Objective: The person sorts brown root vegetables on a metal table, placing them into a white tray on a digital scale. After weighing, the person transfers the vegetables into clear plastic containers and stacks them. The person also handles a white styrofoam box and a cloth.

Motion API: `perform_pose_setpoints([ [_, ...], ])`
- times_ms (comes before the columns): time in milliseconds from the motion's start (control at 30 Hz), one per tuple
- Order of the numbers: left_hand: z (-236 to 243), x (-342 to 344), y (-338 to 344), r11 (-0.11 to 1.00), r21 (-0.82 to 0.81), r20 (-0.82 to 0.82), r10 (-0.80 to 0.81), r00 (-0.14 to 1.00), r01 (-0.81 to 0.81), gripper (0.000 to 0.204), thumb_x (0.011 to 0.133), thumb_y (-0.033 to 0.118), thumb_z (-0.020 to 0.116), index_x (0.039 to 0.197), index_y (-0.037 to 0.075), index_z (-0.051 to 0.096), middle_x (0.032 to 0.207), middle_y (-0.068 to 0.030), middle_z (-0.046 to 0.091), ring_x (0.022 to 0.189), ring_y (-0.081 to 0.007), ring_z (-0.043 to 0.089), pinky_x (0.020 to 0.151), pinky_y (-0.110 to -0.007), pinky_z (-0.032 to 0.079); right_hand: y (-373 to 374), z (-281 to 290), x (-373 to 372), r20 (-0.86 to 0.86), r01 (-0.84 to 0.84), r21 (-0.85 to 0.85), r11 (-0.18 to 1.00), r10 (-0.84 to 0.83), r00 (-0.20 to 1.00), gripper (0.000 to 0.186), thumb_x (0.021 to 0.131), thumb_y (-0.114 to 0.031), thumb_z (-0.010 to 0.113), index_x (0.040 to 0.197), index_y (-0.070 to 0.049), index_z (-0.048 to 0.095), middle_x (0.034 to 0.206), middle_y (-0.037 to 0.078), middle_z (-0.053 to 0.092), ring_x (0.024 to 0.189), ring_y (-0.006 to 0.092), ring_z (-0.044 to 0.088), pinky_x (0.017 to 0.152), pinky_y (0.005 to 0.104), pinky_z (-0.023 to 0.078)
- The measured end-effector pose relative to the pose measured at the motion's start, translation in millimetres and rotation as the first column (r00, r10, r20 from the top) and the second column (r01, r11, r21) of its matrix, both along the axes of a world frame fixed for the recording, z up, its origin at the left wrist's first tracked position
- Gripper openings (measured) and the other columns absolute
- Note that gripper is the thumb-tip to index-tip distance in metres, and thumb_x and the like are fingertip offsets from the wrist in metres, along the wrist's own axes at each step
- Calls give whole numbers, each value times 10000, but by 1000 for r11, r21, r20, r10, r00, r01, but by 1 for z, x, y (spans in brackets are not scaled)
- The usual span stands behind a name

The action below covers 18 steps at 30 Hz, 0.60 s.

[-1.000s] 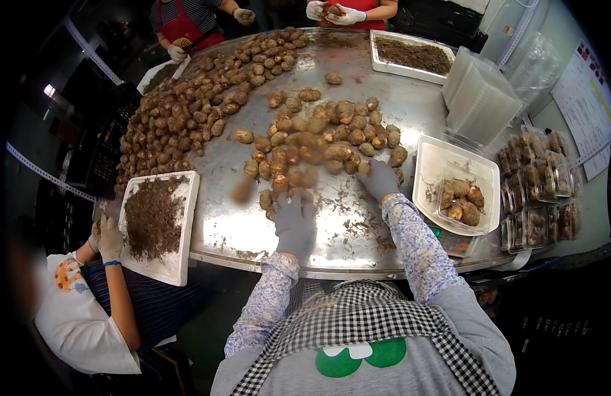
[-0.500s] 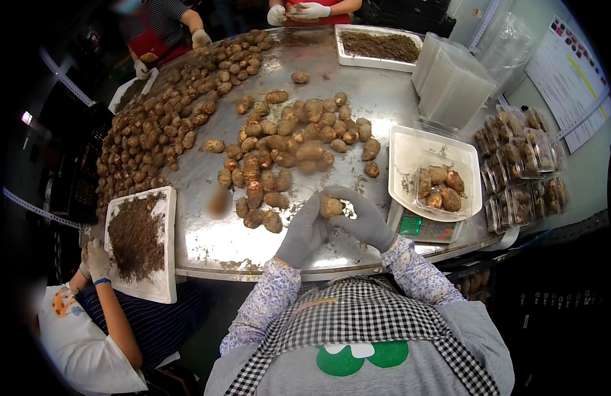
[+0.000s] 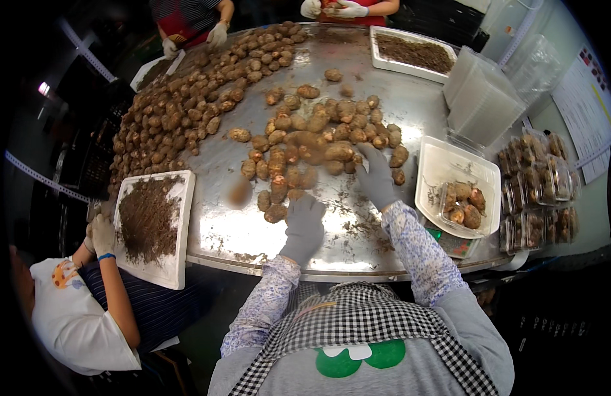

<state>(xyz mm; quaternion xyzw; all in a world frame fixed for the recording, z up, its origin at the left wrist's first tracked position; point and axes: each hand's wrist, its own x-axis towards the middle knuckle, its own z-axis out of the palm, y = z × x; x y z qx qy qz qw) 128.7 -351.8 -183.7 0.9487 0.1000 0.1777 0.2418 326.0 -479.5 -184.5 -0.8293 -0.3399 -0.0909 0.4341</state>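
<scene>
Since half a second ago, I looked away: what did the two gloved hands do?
Both hands left the table's near edge, where they were together around a brown tuber. The right hand reached out into the tuber pile; the left hand moved to its near edge, flat, holding nothing visible. The white tray with its clear tub stayed put.

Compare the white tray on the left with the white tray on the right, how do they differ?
The left tray is heaped with dark, crumbly soil-like bits; the right tray carries a clear tub of brown tubers. The left tray overhangs the table edge beside a co-worker's gloved hand; the right tray sits near the person's right hand. Both are white, rectangular and shallow.
</scene>
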Motion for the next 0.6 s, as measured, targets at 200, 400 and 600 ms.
perform_pose_setpoints([
  [200,13,-14,10,988,142,73,56,996,-66,207,842,73,600,1045,78,638,1219,-148,569,1199,-360,495,1078,-587,303,41,-4,28,6,-127,-484,866,149,989,517,850,-65,609,1364,-84,556,1282,169,584,1174,372,537,1045,454,432],
  [400,18,-5,16,991,-127,166,71,984,-50,255,879,141,616,1116,50,626,1208,-153,583,1164,-377,512,1016,-499,395,4,20,-1,-492,-221,-56,974,166,855,590,876,-148,662,1436,-71,494,1412,192,553,1289,307,548,1086,393,432],
  [600,14,66,21,998,-14,43,54,998,-54,427,876,218,656,1245,29,556,1236,-174,576,1141,-371,532,989,-488,421,-39,20,-32,-563,-160,-60,985,99,820,609,872,-205,684,1432,-54,498,1296,207,634,1197,291,619,1010,364,485],
])
